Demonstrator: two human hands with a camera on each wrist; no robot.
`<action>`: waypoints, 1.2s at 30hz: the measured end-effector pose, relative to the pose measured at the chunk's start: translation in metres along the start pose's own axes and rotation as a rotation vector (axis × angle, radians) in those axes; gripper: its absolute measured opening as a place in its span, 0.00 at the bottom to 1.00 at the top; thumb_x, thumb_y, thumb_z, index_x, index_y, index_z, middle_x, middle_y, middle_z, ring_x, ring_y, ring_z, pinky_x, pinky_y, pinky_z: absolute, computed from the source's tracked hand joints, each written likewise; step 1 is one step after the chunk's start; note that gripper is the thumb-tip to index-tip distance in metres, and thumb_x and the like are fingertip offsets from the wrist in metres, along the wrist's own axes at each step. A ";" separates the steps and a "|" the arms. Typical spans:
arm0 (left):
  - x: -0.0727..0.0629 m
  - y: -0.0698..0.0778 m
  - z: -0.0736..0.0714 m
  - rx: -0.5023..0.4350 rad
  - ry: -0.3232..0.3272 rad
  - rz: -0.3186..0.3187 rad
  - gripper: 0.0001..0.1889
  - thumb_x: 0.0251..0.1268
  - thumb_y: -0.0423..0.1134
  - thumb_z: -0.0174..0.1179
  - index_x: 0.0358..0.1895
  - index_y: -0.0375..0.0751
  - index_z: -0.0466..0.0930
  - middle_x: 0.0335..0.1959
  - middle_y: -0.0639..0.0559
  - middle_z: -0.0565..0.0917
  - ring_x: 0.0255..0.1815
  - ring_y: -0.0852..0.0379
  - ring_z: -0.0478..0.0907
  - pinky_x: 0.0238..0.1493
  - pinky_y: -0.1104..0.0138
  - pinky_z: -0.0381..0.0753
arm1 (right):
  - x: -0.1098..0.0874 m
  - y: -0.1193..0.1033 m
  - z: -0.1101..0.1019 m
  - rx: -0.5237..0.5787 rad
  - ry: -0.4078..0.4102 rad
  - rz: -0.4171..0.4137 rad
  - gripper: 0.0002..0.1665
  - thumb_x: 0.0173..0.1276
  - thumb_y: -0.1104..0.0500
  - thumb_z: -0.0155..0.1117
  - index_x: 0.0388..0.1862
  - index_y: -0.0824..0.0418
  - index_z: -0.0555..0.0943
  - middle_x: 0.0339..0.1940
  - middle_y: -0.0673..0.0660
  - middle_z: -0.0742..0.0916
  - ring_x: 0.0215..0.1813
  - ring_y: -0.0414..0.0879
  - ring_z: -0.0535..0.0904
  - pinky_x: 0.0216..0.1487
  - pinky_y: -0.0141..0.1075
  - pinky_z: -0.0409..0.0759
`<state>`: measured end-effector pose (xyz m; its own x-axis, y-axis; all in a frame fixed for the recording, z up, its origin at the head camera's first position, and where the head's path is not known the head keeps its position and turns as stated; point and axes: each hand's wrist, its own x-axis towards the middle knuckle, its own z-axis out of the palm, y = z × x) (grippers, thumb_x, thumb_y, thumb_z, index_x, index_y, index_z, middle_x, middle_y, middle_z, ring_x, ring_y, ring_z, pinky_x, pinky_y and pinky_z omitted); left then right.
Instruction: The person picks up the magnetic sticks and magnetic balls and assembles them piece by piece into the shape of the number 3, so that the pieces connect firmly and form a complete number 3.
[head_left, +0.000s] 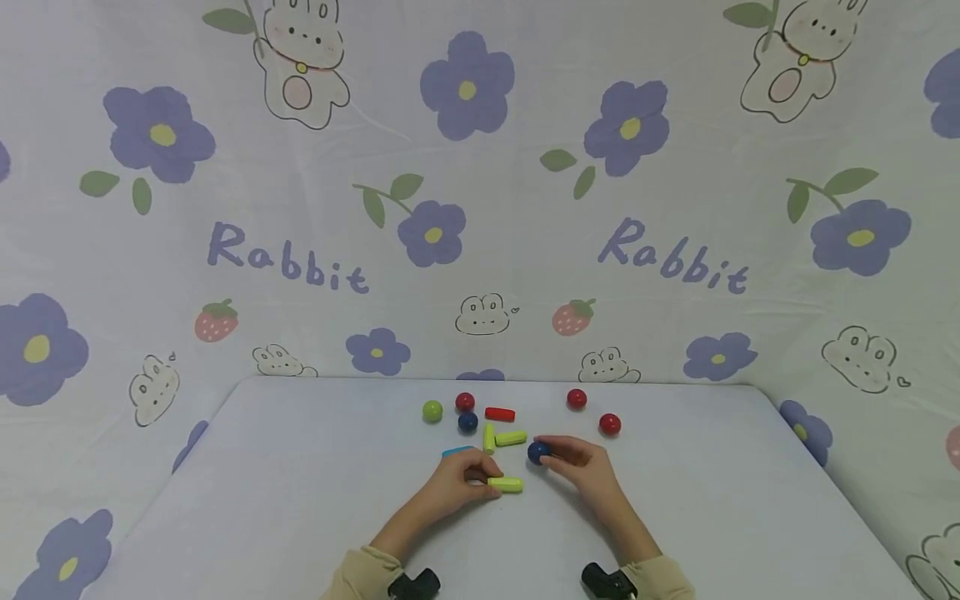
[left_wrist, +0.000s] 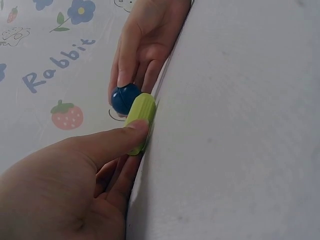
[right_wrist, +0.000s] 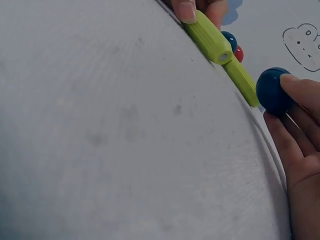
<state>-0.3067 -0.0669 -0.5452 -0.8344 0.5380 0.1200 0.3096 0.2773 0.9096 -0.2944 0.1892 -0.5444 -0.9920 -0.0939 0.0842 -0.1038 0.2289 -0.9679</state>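
Note:
My left hand pinches a short yellow-green ridged rod between thumb and fingers, close over the white table. In the right wrist view a small hole shows in the end of this rod. To the right, my right hand holds a dark blue ball by its fingertips; a thin seam runs over the ball in the left wrist view. Just beyond the hands lie two more yellow-green rods, one upright in view and one crosswise. A light blue rod is partly hidden behind my left hand.
Farther back on the white table lie a green ball, a red ball, a second blue ball and a red rod. Two red balls, one farther back and one nearer, are at right. A patterned cloth hangs behind.

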 end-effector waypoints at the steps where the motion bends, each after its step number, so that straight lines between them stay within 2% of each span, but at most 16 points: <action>1: 0.000 0.000 0.000 0.001 -0.001 0.000 0.11 0.55 0.30 0.70 0.42 0.40 0.82 0.45 0.47 0.83 0.43 0.67 0.80 0.49 0.76 0.82 | 0.000 0.000 0.000 0.002 -0.004 0.006 0.22 0.62 0.51 0.71 0.56 0.50 0.83 0.58 0.51 0.86 0.62 0.44 0.80 0.59 0.28 0.79; 12: 0.000 -0.001 0.000 -0.001 0.001 0.002 0.11 0.55 0.30 0.70 0.42 0.40 0.82 0.45 0.46 0.82 0.44 0.66 0.80 0.49 0.75 0.82 | -0.005 -0.005 0.002 0.004 -0.081 0.014 0.22 0.62 0.57 0.71 0.56 0.57 0.82 0.57 0.57 0.86 0.61 0.49 0.81 0.59 0.29 0.80; 17: -0.002 0.003 -0.001 -0.012 0.004 0.018 0.12 0.55 0.30 0.69 0.43 0.38 0.82 0.46 0.43 0.82 0.46 0.59 0.81 0.50 0.72 0.83 | -0.006 -0.006 0.002 0.010 -0.126 -0.002 0.22 0.63 0.58 0.70 0.57 0.59 0.81 0.58 0.59 0.85 0.62 0.52 0.80 0.59 0.28 0.79; 22: -0.004 0.005 -0.001 -0.021 0.002 0.028 0.12 0.56 0.30 0.69 0.43 0.37 0.82 0.46 0.42 0.82 0.47 0.54 0.82 0.51 0.69 0.83 | -0.006 -0.005 0.002 -0.007 -0.153 -0.011 0.22 0.64 0.57 0.69 0.57 0.58 0.81 0.58 0.59 0.85 0.62 0.51 0.81 0.59 0.28 0.79; 31: -0.002 0.000 -0.001 0.002 0.001 0.016 0.11 0.56 0.30 0.69 0.42 0.39 0.82 0.46 0.44 0.82 0.44 0.63 0.81 0.49 0.75 0.82 | -0.010 -0.007 0.000 -0.031 -0.195 -0.054 0.23 0.62 0.56 0.71 0.56 0.59 0.82 0.57 0.60 0.86 0.60 0.49 0.82 0.58 0.24 0.78; 36: 0.000 0.000 -0.001 -0.002 -0.003 0.005 0.11 0.56 0.31 0.69 0.42 0.42 0.83 0.45 0.47 0.83 0.45 0.64 0.80 0.49 0.76 0.81 | -0.011 -0.009 -0.001 -0.034 -0.215 -0.053 0.24 0.62 0.56 0.70 0.57 0.59 0.82 0.58 0.59 0.85 0.61 0.46 0.81 0.60 0.25 0.78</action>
<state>-0.3069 -0.0681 -0.5450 -0.8314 0.5418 0.1230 0.3124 0.2727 0.9100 -0.2822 0.1890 -0.5361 -0.9475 -0.3099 0.0793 -0.1616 0.2499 -0.9547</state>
